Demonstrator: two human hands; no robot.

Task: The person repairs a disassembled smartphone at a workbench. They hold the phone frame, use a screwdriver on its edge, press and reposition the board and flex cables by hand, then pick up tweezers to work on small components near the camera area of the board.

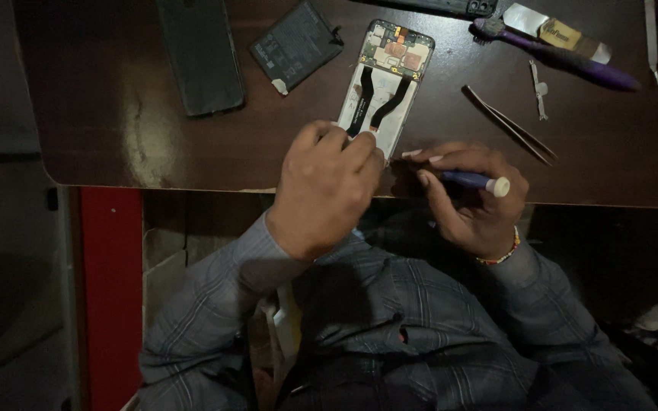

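An opened phone [387, 80] lies on the dark wooden table [116, 114], its circuit board and two black flex cables exposed. My left hand [327, 186] presses down on the phone's near end, fingers curled over it. Just right of it, my right hand [466, 198] grips a small screwdriver [475, 180] with a blue handle and white cap, its tip pointing toward the phone's near corner. The tip itself is hidden by my fingers.
A black battery [295, 46] and a dark back cover [201, 53] lie left of the phone. Metal tweezers [510, 125], a small metal piece [539, 90] and a purple-handled tool [565, 55] lie to the right. The table edge runs just under my hands.
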